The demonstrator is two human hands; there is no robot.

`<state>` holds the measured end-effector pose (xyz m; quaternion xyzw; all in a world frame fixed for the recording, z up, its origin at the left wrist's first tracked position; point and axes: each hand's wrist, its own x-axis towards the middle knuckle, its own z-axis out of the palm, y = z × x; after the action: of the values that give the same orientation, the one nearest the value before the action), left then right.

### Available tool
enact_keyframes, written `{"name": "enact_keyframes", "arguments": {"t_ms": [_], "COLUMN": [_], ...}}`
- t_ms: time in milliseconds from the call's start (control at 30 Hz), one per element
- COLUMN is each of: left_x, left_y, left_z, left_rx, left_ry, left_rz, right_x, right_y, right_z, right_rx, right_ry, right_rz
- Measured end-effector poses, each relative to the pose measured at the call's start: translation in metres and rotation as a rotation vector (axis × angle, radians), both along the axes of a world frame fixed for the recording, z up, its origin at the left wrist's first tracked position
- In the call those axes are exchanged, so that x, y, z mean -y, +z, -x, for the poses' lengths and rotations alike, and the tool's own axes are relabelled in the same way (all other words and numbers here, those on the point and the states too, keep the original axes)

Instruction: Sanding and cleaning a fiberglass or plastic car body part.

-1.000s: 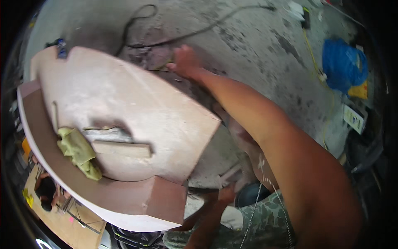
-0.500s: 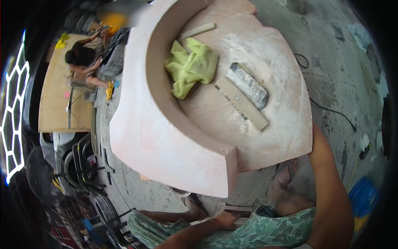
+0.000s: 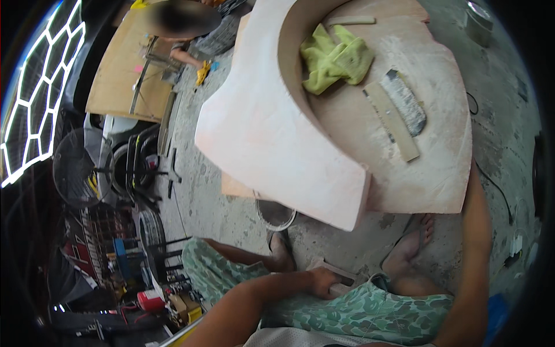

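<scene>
A large pinkish-white moulded panel with a curved raised wall is in front of me. On its dusty inner face lie a crumpled yellow-green cloth, a dust-covered dark block and a flat beige strip. My left hand is between my thighs, fingers curled round a pale flat piece with a dark slot; its kind is unclear. My right arm reaches up to the panel's right edge. The right hand is hidden behind that edge, so its fingers do not show.
A thin beige stick lies at the panel's far end. Under its near edge stands a round bucket. Left are a wooden board, a fan and cluttered tools. Another person's hand holds something yellow. A black cable crosses the floor.
The view has swung, so the panel sits higher and farther right, and the bucket shows more fully. My left hand stays at the slotted piece; my right arm remains at the panel's edge.
</scene>
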<state>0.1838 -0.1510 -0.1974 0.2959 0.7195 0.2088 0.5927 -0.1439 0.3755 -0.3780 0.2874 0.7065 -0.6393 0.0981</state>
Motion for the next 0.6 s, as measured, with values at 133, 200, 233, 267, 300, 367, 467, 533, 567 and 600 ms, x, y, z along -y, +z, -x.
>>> {"name": "enact_keyframes", "arguments": {"t_ms": [133,200,233,267,300,367,467,533,567,600], "left_x": [-0.001,-0.012,-0.01,-0.005,-0.002,0.014,-0.014,-0.079,-0.073,-0.074], "left_y": [0.022,0.033,0.022,0.016,0.011,0.049,0.027,-0.018,-0.011,-0.045], "left_z": [0.003,0.013,0.011,0.008,0.005,0.015,0.027,0.037,0.036,0.032], "left_rx": [0.004,0.001,-0.012,-0.054,-0.096,-0.104,0.01,-0.006,-0.04,-0.04], "left_ry": [0.045,-0.085,-0.109,-0.104,-0.103,-0.03,-0.376,-0.639,-0.569,-0.551], "left_rz": [0.045,0.017,-0.113,-0.157,-0.22,0.006,0.145,-0.01,-0.049,-0.046], "right_x": [-0.035,-0.161,-0.233,-0.22,-0.238,-0.035,-0.042,-0.132,-0.099,-0.063], "right_y": [-0.044,-0.028,0.014,0.013,0.052,0.034,0.145,0.202,0.221,0.236], "right_z": [-0.049,-0.085,-0.108,-0.12,-0.129,-0.109,-0.162,-0.236,-0.229,-0.223], "right_rx": [0.056,0.046,0.055,0.066,0.068,0.284,0.294,0.061,0.046,0.122], "right_ry": [0.03,-0.016,0.219,0.484,0.48,0.097,0.216,0.505,0.519,0.564], "right_rz": [0.149,0.042,-0.477,-0.879,-0.911,-0.308,-0.681,-1.365,-1.368,-1.256]}}
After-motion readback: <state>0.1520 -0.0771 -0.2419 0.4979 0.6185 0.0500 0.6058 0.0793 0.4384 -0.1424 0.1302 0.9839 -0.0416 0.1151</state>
